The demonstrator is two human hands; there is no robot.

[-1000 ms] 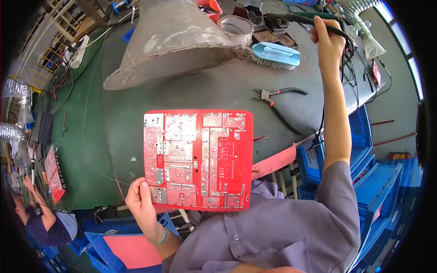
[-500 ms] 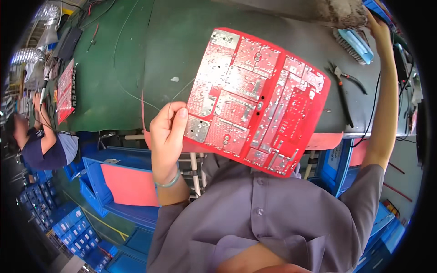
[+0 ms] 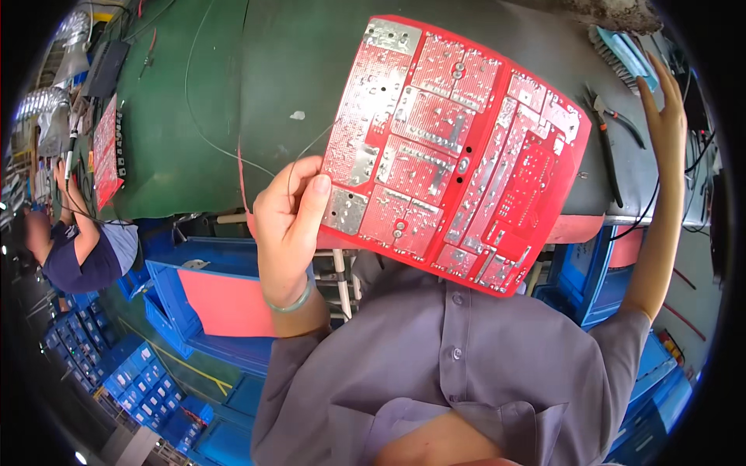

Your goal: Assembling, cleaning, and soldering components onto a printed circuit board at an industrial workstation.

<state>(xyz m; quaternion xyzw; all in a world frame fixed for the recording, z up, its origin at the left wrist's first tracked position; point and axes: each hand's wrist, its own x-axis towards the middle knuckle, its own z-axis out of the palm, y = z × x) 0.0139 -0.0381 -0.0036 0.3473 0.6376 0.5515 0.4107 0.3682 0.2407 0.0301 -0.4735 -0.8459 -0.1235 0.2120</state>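
My left hand [image 3: 294,221] pinches the left edge of a large red circuit board [image 3: 464,194] between thumb and fingers. The board is held up in front of my chest, solder side showing, with shiny solder patches and joints across it. My right hand [image 3: 665,109] is stretched out at the far right with its fingers apart and nothing visible in it. Its fingertips are close to a blue-backed brush [image 3: 626,56] with grey bristles; whether they touch it I cannot tell. Orange-and-black-handled pliers [image 3: 608,128] lie jaws open on the bench, left of my right forearm.
A green-matted bench [image 3: 179,132] spreads behind the board, a thin wire [image 3: 194,116] looping across it. At the left, another person [image 3: 85,248] works near a second red board [image 3: 107,159]. Blue bins [image 3: 167,311] stand below the bench. A dirty grey block [image 3: 614,14] sits at the top right.
My right hand has come away from beside the dirty block, down toward the brush, its fingers now spread. The red board and my left hand have shifted slightly in view.
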